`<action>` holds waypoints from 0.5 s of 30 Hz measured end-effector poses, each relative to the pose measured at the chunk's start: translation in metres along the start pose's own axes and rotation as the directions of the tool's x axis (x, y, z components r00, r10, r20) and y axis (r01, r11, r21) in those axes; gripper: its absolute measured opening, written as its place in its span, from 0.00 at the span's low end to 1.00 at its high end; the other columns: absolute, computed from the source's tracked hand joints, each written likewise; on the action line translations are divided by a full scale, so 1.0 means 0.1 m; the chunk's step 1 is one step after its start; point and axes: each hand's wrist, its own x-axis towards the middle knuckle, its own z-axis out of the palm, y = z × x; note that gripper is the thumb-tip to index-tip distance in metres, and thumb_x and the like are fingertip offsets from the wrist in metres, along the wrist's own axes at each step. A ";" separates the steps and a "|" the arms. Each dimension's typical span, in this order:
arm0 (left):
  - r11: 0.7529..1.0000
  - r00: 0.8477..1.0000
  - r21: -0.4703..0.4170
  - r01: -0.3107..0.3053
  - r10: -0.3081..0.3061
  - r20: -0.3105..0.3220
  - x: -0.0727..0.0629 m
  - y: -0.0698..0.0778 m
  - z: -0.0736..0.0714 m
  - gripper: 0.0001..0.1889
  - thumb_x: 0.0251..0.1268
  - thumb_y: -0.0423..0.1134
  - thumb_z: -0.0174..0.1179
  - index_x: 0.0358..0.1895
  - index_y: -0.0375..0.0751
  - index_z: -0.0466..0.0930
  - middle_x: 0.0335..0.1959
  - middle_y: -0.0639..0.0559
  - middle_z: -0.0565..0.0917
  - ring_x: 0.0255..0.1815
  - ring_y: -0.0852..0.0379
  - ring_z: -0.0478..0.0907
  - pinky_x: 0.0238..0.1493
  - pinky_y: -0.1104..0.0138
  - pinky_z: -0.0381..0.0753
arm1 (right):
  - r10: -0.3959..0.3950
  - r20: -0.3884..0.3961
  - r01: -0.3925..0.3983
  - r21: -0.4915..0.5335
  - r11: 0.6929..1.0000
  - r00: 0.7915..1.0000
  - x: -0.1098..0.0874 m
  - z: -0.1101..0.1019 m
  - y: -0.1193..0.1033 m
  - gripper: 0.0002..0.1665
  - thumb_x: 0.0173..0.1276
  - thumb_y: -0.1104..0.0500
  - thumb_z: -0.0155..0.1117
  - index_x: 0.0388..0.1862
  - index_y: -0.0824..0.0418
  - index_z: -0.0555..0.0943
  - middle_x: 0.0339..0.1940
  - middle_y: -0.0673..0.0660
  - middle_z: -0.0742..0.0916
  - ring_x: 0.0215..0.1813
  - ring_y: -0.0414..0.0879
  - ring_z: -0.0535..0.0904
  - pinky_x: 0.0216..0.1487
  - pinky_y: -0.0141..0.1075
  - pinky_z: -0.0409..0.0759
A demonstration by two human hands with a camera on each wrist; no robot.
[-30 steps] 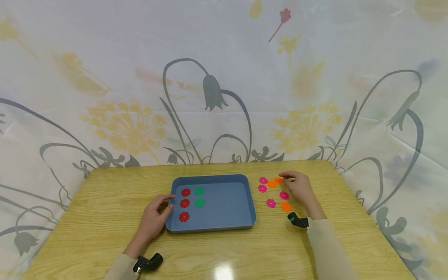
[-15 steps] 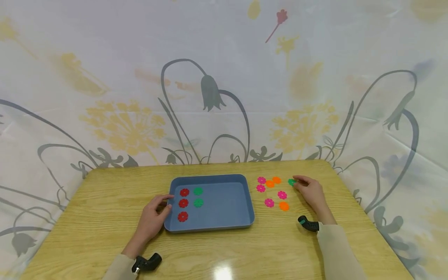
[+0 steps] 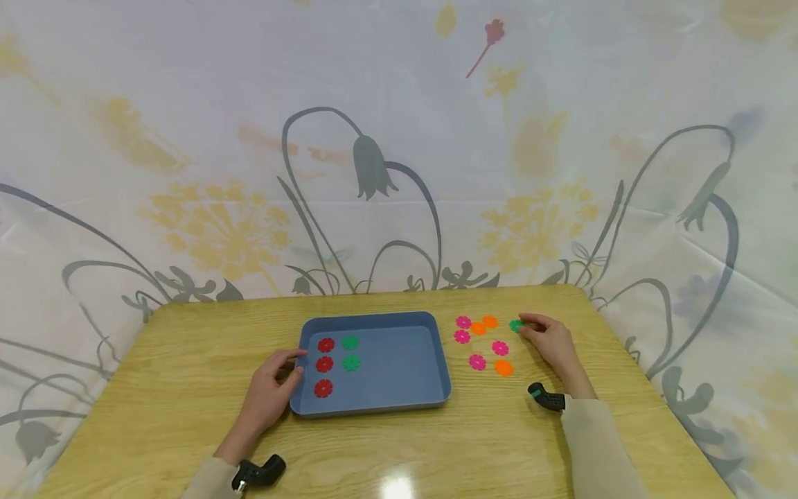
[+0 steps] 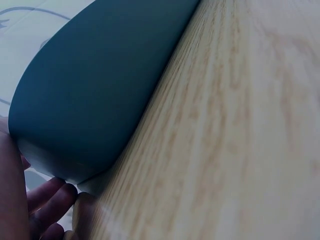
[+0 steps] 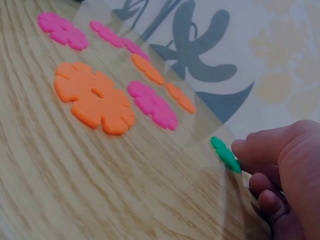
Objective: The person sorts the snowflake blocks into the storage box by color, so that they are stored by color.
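Head view shows the left hand [image 3: 268,392] gripping the side of a blue tray [image 3: 399,367] on the desk [image 3: 349,454]. Inside, just beyond its fingertips, lie three red flower pieces [image 3: 325,364], then two green flower pieces [image 3: 351,363]. The right hand [image 3: 551,345] pinches the edge of a loose green piece [image 3: 515,325]; between that hand and the tray lie four pink pieces [image 3: 477,362] and three orange pieces [image 3: 503,368].

before me i see a pale, creased backdrop [image 3: 399,55] printed with drooping grey flowers [image 3: 370,166] and yellow blooms [image 3: 212,229] (plus one small red bloom [image 3: 494,31] up high), behind a wood-grained table [image 3: 187,360] catching glare [image 3: 397,487] near me.
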 end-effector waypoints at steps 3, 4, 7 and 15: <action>1.000 1.000 0.000 -0.004 0.004 -0.003 -0.01 0.00 -0.01 0.15 0.62 0.32 0.59 0.52 0.44 0.79 0.46 0.53 0.79 0.40 0.58 0.76 0.39 0.66 0.77 | -0.018 -0.006 0.017 -0.020 1.000 1.000 -0.01 0.01 -0.02 0.21 0.65 0.58 0.63 0.55 0.66 0.78 0.43 0.63 0.83 0.42 0.52 0.76 0.43 0.35 0.71; 1.000 1.000 0.000 -0.004 0.004 -0.002 -0.01 0.00 -0.01 0.15 0.62 0.32 0.59 0.52 0.44 0.79 0.46 0.52 0.79 0.40 0.58 0.76 0.39 0.66 0.77 | -0.021 -0.009 0.020 -0.025 0.999 1.000 -0.01 0.02 -0.03 0.21 0.64 0.58 0.63 0.54 0.67 0.78 0.42 0.63 0.84 0.42 0.52 0.76 0.43 0.35 0.71; 1.000 1.000 0.003 -0.002 0.002 0.001 -0.01 -0.01 -0.01 0.15 0.62 0.33 0.59 0.52 0.44 0.79 0.47 0.52 0.79 0.41 0.58 0.76 0.39 0.66 0.77 | -0.026 -0.009 0.025 -0.038 0.999 1.000 -0.02 0.02 -0.05 0.21 0.63 0.60 0.64 0.54 0.67 0.78 0.40 0.63 0.83 0.40 0.52 0.75 0.42 0.37 0.71; 1.000 1.000 -0.004 -0.003 0.003 0.000 0.00 0.00 -0.01 0.15 0.62 0.32 0.59 0.52 0.44 0.79 0.46 0.52 0.79 0.40 0.58 0.76 0.38 0.67 0.77 | -0.019 0.027 0.020 -0.049 0.999 0.999 0.00 0.00 -0.07 0.21 0.61 0.63 0.65 0.54 0.68 0.78 0.39 0.62 0.81 0.40 0.52 0.73 0.43 0.42 0.70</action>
